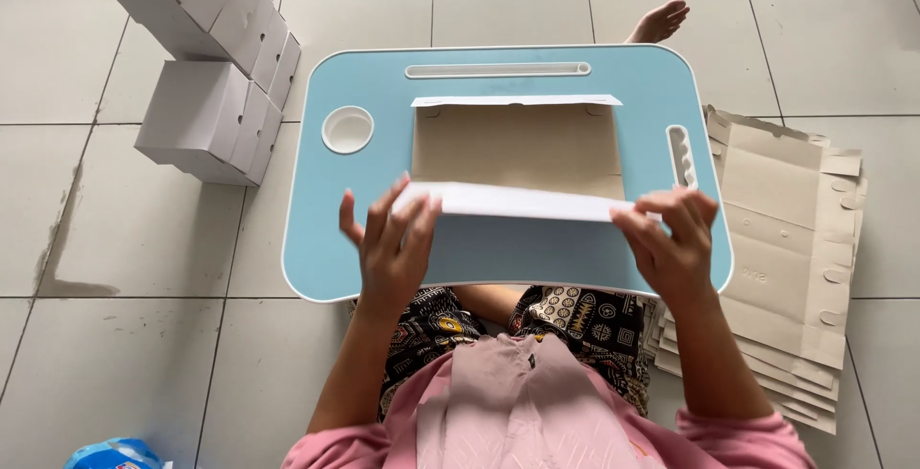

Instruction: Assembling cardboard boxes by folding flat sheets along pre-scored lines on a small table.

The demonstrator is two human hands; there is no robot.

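A pink garment [537, 411] covers the person's chest closest to the lens, with patterned black trousers [575, 320] just beyond it. The left hand [393, 244] and right hand [671, 239] hold a flat cardboard box blank [517, 148] over a light blue lap table [364, 229]. The left fingers are spread wide against the near white flap [517, 203], pressing its left end; the right hand pinches the flap's right end between thumb and fingers. The blank's brown inner side faces up, and its far edge bears a narrow white flap folded upward. The table has a round cup recess [347, 130] at its left, a long slot [498, 70] along its far edge and a short notched slot [679, 155] at its right. A pile of flat blanks [795, 239] lies on the tiled floor [125, 239] to the right; assembled white boxes [216, 76] are stacked at far left. A bare foot [659, 22] shows beyond the table.
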